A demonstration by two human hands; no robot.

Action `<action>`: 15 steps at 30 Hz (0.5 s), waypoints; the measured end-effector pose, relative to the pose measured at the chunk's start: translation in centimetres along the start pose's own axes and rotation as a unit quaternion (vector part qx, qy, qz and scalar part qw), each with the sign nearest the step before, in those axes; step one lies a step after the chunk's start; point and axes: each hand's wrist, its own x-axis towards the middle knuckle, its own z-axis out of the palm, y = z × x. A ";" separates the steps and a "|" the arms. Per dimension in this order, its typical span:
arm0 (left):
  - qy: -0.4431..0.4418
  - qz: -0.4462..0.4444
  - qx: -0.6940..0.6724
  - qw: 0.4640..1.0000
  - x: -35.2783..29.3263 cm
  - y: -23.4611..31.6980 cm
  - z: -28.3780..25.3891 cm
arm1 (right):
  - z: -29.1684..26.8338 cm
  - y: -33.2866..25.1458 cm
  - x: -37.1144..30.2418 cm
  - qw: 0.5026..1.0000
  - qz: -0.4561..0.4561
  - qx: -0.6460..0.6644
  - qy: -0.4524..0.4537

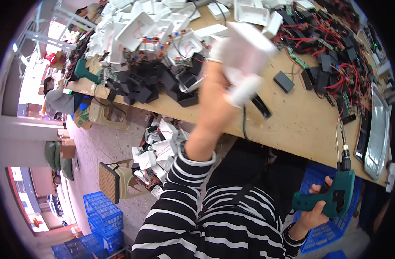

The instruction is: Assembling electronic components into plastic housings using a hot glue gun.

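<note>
My left hand (219, 97) is raised over the table's near edge, its fingers closed around a white plastic housing (249, 47). Hand and housing are smeared by motion, and the housing's inside cannot be made out. White patches at the fingers look like coverings. Low on the right, my right hand (311, 218) grips a green power screwdriver (340, 194) with a black chuck. Its long bit points up past the table's front edge. On the table near my left hand lies a dark, narrow object (261, 106), partly hidden by the hand.
White housings (139, 32) and black boxes (141, 82) heap up on the left; circuit boards with red wires (344, 82) fill the right. A lone black box (283, 82) and a metal tray (376, 134) lie nearby. Blue crates (103, 211) and a stool (115, 181) stand below.
</note>
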 end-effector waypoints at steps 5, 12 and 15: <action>0.102 0.033 -0.144 0.984 4.0 6.5 -10.0 | -0.1 0.3 0.2 1.000 0.015 -0.007 -0.001; 0.216 0.093 0.253 0.938 11.7 13.4 -22.0 | -0.1 0.3 0.5 0.999 0.022 -0.032 -0.011; 0.230 0.053 0.417 0.878 15.0 11.2 -28.6 | 0.2 0.2 0.6 0.999 0.024 -0.036 -0.003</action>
